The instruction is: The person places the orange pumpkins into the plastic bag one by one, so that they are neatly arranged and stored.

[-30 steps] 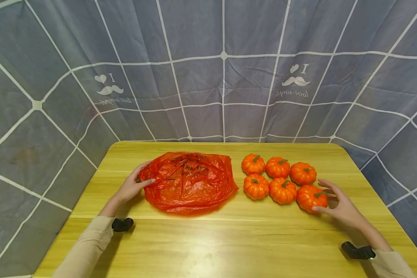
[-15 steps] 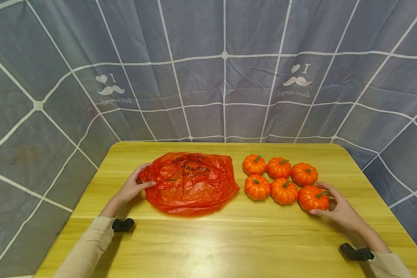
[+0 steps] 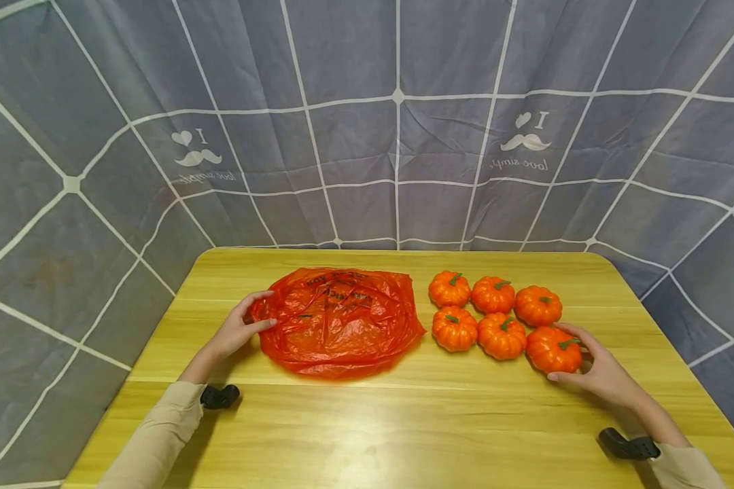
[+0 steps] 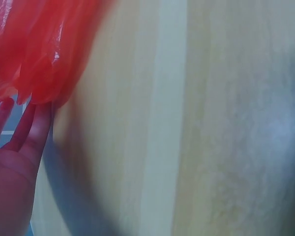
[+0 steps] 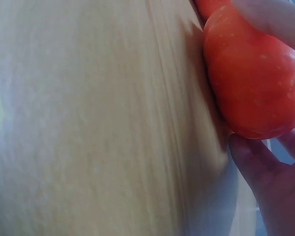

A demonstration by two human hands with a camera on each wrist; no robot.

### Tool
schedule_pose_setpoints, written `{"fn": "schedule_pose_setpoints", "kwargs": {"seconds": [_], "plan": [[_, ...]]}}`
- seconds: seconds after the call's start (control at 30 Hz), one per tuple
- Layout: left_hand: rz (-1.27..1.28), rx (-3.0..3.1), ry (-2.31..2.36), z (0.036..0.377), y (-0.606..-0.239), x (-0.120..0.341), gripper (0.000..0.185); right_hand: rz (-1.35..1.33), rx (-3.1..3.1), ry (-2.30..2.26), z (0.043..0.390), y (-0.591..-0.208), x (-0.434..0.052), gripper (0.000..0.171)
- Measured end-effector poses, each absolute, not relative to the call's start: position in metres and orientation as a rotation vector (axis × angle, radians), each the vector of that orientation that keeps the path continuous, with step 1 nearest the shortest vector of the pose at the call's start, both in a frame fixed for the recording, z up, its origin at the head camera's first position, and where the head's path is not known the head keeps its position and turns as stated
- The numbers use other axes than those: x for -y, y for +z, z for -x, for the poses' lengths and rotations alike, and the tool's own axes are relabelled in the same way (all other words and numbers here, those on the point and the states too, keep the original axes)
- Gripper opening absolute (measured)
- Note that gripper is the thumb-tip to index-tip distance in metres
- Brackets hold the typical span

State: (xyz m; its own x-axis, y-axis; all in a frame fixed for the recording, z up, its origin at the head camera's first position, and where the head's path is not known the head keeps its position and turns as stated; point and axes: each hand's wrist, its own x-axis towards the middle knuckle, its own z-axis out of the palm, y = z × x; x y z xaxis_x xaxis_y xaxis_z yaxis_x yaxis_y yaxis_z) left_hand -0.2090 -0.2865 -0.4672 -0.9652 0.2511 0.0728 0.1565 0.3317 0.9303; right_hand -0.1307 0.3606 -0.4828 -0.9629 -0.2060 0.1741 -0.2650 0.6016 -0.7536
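Note:
A crumpled orange plastic bag (image 3: 339,319) (image 4: 39,49) lies flat on the wooden table (image 3: 404,421). My left hand (image 3: 261,310) holds its left edge, thumb on top and fingers (image 4: 27,125) curled at the rim. Several small orange pumpkins with green stems sit in two rows to the bag's right. My right hand (image 3: 590,360) grips the nearest right pumpkin (image 3: 552,349) (image 5: 250,83), with the thumb at its front and fingers (image 5: 273,17) curved round its far side. The pumpkin rests on the table.
The other pumpkins (image 3: 480,312) crowd close to the held one's left. A grey cloth with white lines (image 3: 397,136) hangs behind and around the table. Bare tabletop stretches along the near side.
My right hand has closed in round the near right pumpkin. The left hand stays at the bag's edge, its fingers a little further onto the rim.

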Motion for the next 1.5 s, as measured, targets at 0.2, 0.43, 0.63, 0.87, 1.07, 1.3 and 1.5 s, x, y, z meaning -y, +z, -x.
{"fn": "schedule_pose_setpoints", "kwargs": {"seconds": [0.2, 0.43, 0.63, 0.87, 1.07, 1.3, 1.5], "plan": [[-0.363, -2.506, 1.72, 0.21, -0.467, 0.286, 0.058, -0.358, 2.758, 1.289, 0.129, -0.479, -0.36, 0.085], [-0.355, -2.522, 1.709, 0.211, -0.468, 0.287, 0.057, -0.307, 2.745, 1.19, 0.128, -0.468, -0.36, 0.083], [-0.359, -2.54, 1.715, 0.209, -0.468, 0.286, 0.056, -0.375, 2.657, 1.153, 0.13, -0.46, -0.359, 0.082], [-0.341, -2.55, 1.722, 0.209, -0.47, 0.287, 0.057, -0.36, 2.636, 1.135, 0.128, -0.448, -0.353, 0.083], [-0.323, -2.555, 1.731, 0.208, -0.47, 0.288, 0.057, -0.359, 2.612, 1.13, 0.127, -0.437, -0.344, 0.083], [-0.318, -2.553, 1.73, 0.206, -0.47, 0.289, 0.058, -0.384, 2.533, 1.141, 0.127, -0.422, -0.324, 0.084], [-0.306, -2.544, 1.744, 0.206, -0.469, 0.288, 0.059, -0.422, 2.476, 1.113, 0.13, -0.414, -0.303, 0.09]]}}
